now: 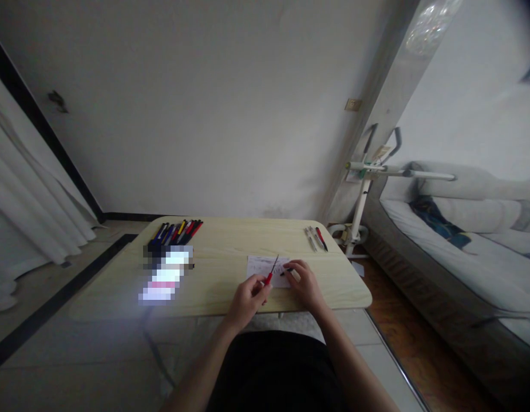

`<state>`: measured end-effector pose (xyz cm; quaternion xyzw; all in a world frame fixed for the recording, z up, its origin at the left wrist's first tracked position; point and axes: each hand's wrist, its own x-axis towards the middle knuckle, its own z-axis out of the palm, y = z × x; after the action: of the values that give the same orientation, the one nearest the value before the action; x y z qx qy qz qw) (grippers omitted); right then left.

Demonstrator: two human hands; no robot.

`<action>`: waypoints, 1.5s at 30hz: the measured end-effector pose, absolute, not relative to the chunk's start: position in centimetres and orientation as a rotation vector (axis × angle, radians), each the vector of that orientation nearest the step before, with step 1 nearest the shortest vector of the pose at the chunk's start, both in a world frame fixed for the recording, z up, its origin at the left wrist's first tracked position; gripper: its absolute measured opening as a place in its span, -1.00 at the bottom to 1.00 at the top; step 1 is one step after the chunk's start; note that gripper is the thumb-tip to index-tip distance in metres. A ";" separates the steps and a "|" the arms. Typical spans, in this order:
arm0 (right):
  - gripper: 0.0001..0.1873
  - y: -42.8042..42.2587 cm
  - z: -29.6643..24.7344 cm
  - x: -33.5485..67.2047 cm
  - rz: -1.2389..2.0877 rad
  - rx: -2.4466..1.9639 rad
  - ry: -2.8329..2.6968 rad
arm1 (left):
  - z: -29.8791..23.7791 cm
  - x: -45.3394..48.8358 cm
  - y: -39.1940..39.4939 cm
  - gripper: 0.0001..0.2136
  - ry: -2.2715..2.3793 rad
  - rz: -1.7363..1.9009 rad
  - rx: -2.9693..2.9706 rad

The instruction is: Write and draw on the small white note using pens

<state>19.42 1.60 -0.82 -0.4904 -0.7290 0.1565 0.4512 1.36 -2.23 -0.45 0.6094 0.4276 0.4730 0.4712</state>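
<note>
My left hand [251, 293] is closed around a red pen [268, 279], whose thin dark end slants up and to the right. Close beside it, my right hand [305, 281] pinches a small black piece [286, 271] that looks like a pen cap, though its exact kind is too small to make out. Beneath both hands lies a white sheet of paper [257, 264] with handwriting on it. The two hands are apart, near the front edge of the light wooden table [230, 243].
A row of several coloured pens [175, 233] lies at the back left of the table. Some grey pens and a red-and-black pen [321, 238] lie at the back right. A bright, pixelated screen [166, 277] stands at the left. A white exercise frame [362, 209] and a bed [471, 257] are to the right.
</note>
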 end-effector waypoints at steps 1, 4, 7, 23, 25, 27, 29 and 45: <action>-0.82 1.4 -0.6 19.2 0.495 -1.179 -1.720 | -0.5 1.4 -2.2 -0.74 1.053 1.158 1.495; -0.80 0.6 0.0 18.4 0.842 -1.086 -1.515 | -0.6 1.4 -2.2 -0.73 1.088 1.166 1.511; -0.79 0.0 0.3 17.5 1.102 -1.001 -1.377 | -0.5 1.4 -2.2 -0.73 1.097 1.155 1.546; -0.84 0.1 -0.1 16.7 1.170 -0.946 -1.159 | -0.4 1.2 -1.9 -0.71 1.004 1.188 1.357; -0.84 0.3 -0.1 16.7 1.128 -0.944 -1.097 | -0.4 1.1 -1.7 -0.72 1.004 1.202 1.330; -0.85 0.4 -0.2 16.6 1.085 -0.940 -1.048 | -0.4 1.0 -1.5 -0.71 1.010 1.229 1.312; -0.85 0.4 -0.2 16.5 1.070 -0.927 -1.023 | -0.6 0.9 -1.3 -0.71 1.014 1.252 1.289; -0.82 -0.4 0.5 15.3 1.124 -0.961 -1.260 | 0.2 1.4 -2.3 -0.72 0.995 1.122 1.544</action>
<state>15.29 -0.43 0.46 -0.4084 -0.5353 0.4777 0.5643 1.39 -2.26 0.18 0.6313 0.4067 0.4590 0.4747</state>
